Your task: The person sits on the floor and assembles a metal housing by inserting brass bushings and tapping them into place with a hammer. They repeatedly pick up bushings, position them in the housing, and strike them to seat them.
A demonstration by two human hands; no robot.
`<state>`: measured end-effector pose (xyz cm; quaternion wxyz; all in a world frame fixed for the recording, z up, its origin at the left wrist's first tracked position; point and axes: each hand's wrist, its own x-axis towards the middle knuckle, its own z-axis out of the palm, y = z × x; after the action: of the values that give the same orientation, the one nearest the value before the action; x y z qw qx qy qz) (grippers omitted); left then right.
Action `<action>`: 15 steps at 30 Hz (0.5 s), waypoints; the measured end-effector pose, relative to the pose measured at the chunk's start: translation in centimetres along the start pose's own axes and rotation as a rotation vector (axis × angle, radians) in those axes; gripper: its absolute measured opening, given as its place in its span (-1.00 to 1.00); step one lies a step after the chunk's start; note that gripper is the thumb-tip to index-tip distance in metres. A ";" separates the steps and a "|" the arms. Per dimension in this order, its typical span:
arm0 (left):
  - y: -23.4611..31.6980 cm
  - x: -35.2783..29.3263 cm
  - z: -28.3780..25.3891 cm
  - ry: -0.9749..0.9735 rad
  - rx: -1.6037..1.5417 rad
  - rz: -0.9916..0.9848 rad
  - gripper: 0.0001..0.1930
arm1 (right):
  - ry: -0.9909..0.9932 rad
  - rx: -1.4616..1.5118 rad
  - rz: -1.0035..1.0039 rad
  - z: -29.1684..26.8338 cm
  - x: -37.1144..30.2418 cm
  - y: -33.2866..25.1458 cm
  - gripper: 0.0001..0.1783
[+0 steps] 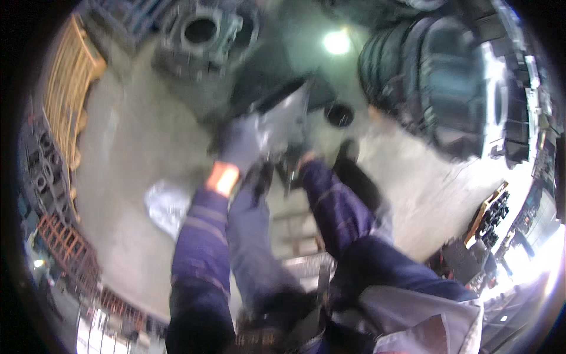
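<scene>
A grey angular part [284, 121] with a smooth, shiny face stands tilted in front of me, blurred by motion. My left hand [240, 141], in a grey glove with an orange cuff, grips its left side; the fingers are smeared. Just right of it, my right hand [306, 158] is closed at the lower edge of the part, around a dark object [288, 165] whose kind I cannot make out. A thin piece points down from that object. The right fingers are mostly hidden by blur and the purple sleeve.
A large round-holed metal casting [203, 44] lies at the far left. Big ribbed dark housings [424, 79] stand at the far right. A dark round cup-like piece [339, 114] sits beyond the part. Crumpled clear plastic [168, 206] lies left of my legs. A yellow pallet [73, 88] stands leftmost.
</scene>
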<state>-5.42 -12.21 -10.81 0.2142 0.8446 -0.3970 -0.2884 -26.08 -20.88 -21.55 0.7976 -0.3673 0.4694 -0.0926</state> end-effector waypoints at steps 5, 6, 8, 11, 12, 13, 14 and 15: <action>8.6 -7.1 -1.7 -0.052 -0.116 -0.128 -0.61 | 0.093 -0.179 0.043 -3.3 -8.3 -1.7 -0.31; 11.0 -8.8 -2.1 0.020 -0.113 -0.059 -0.64 | 0.104 -0.211 0.032 -3.9 -10.2 -1.8 -0.31; 15.2 -10.9 -3.8 0.136 -0.008 0.143 -0.66 | 0.114 -0.339 -0.049 -5.3 -14.1 -2.1 -0.30; 19.9 -12.6 -8.1 0.036 -0.057 0.150 -0.69 | 0.071 -1.059 -0.590 -6.7 -19.4 -4.1 -0.28; 21.5 -13.3 -9.6 0.019 -0.062 0.160 -0.70 | 0.096 -0.924 -0.530 -6.9 -21.1 -5.4 -0.27; 23.3 -14.0 -10.9 0.018 -0.093 0.163 -0.70 | 0.153 -0.544 -0.374 -6.7 -22.8 -6.8 -0.37; 24.9 -14.4 -11.9 -0.039 -0.100 0.136 -0.71 | 0.186 -0.274 -0.215 -6.6 -24.3 -8.7 -0.45; 26.4 -15.0 -12.9 -0.109 -0.082 0.118 -0.72 | 0.258 0.009 -0.077 -6.2 -25.7 -10.6 -0.49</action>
<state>-19.15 -14.23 19.11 0.2432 0.7934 -0.4450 -0.3367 -43.03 -18.86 1.29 0.7282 -0.3664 0.5532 -0.1716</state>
